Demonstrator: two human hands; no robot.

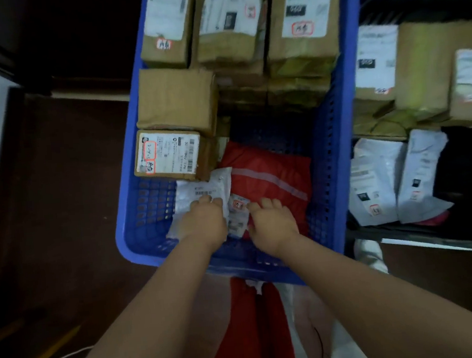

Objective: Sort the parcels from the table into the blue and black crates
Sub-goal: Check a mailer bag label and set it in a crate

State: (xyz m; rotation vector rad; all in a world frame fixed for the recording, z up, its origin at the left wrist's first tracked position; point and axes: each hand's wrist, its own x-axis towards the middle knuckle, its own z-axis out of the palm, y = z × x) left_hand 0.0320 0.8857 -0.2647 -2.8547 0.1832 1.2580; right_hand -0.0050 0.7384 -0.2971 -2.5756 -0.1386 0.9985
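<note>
Both hands reaching into blue crate (132, 189). Left hand (204, 222) curling over white parcel (201, 190), gripping its near edge. Right hand (273, 221), just right, pinching the parcel's label end, over red parcel (272, 181).

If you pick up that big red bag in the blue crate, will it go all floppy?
Probably floppy: the red bag looks soft and wrinkled, puffed like a pillow, so it would likely sag. It seems light for its size. Its plastic skin may be a bit slippery. It lies flat in the blue crate, so it shouldn't roll.
</note>
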